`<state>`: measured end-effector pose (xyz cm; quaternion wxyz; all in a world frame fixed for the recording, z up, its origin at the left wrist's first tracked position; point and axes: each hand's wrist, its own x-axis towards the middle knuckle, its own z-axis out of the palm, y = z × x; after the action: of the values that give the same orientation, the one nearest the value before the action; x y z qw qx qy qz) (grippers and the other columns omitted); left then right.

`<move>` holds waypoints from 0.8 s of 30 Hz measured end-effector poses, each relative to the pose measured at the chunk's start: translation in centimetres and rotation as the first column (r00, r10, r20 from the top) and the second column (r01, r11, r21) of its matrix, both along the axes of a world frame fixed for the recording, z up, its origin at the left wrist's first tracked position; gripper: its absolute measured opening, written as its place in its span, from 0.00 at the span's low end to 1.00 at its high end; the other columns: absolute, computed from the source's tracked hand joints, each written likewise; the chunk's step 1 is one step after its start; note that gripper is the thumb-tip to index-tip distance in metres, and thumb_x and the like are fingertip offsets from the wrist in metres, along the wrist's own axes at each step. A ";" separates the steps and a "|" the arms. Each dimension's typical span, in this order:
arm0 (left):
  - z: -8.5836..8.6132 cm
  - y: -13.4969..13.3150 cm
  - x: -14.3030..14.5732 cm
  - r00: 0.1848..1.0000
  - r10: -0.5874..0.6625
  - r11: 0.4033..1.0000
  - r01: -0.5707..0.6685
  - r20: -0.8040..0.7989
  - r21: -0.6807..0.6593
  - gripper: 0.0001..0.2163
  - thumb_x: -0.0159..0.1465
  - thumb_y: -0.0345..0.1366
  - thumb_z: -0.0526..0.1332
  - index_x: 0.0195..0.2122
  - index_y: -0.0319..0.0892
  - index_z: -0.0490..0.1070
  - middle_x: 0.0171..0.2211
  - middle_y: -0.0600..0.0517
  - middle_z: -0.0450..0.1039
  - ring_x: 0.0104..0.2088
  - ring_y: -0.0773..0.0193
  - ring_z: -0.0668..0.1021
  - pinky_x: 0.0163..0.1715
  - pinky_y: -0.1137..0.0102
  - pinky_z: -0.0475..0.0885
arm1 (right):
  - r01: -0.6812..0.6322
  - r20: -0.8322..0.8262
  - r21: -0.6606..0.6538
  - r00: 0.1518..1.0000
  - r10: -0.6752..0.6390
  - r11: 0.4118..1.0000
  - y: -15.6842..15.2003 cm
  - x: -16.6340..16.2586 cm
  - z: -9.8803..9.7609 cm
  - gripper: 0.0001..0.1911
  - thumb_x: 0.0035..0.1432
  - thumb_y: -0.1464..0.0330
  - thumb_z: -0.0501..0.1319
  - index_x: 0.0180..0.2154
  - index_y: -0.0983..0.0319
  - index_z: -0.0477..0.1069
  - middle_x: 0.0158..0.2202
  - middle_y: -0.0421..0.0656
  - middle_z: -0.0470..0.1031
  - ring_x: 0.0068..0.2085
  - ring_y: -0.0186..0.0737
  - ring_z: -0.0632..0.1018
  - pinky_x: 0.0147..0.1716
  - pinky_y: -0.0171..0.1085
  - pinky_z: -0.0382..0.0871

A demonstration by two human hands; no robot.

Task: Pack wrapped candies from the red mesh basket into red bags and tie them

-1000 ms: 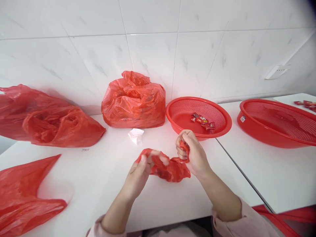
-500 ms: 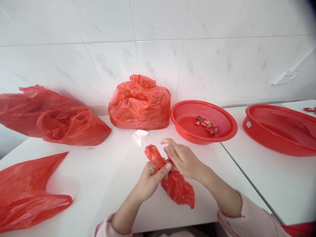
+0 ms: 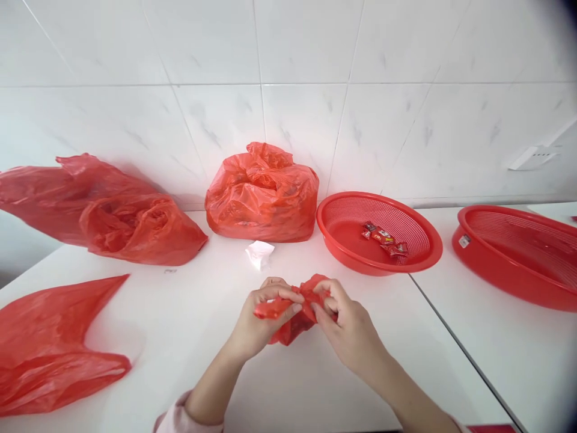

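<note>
A small red plastic bag (image 3: 291, 329) is gathered between my two hands above the white table. My left hand (image 3: 259, 322) pinches it from the left, thumb against fingers, with a red end poking out below the fingers. From the right, my right hand (image 3: 349, 325) grips another part of the bag between thumb and curled fingers. Whatever the bag contains is hidden. Just beyond my hands lies a crumpled white paper (image 3: 260, 254). Behind that stands a full, bunched-up red plastic bag (image 3: 261, 201).
A red basket (image 3: 342, 255) with several wrapped candies (image 3: 385, 237) stands at the back right. Farther right is another red basket (image 3: 505, 270). On the left are a large crumpled red bag (image 3: 144, 231) and a flat red bag (image 3: 49, 337). A seam (image 3: 460, 343) crosses the table.
My right hand has closed onto the bag, where before its fingers were raised. The bag has turned and bunched up between both hands, and the view has shifted slightly.
</note>
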<state>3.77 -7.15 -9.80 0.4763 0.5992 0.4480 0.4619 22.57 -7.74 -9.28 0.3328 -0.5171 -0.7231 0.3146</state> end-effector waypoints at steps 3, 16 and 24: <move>-0.2 0.0 -0.4 0.988 -0.094 0.991 0.105 -0.122 0.083 0.02 0.61 0.34 0.64 0.34 0.45 0.77 0.32 0.49 0.72 0.43 0.59 0.72 0.44 0.65 0.72 | -0.033 0.022 0.177 0.999 0.029 0.984 1.1 -0.1 -0.6 0.09 0.58 0.73 0.56 0.41 0.57 0.67 0.34 0.39 0.72 0.33 0.37 0.72 0.35 0.37 0.67; -2.3 -0.4 0.0 0.993 0.107 0.985 -0.098 -0.059 0.143 0.09 0.62 0.27 0.58 0.40 0.45 0.60 0.35 0.55 0.69 0.26 0.70 0.72 0.25 0.74 0.69 | -0.250 -0.436 -0.120 0.883 0.175 0.961 1.4 -2.6 -2.2 0.08 0.59 0.71 0.57 0.42 0.57 0.62 0.33 0.37 0.70 0.33 0.33 0.72 0.36 0.35 0.69; -2.9 -0.6 0.9 0.956 0.290 0.940 -0.294 0.053 0.172 0.12 0.59 0.29 0.60 0.43 0.46 0.64 0.38 0.53 0.69 0.33 0.66 0.76 0.31 0.71 0.72 | -0.335 -0.588 -0.172 0.789 0.176 0.927 0.8 -3.1 -1.4 0.06 0.62 0.67 0.58 0.40 0.59 0.63 0.33 0.38 0.70 0.34 0.34 0.73 0.36 0.36 0.70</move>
<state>4.63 -7.71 -12.71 0.3532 0.5600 0.4824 0.5736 19.47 -6.91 -10.71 0.4122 -0.3376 -0.6071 0.5895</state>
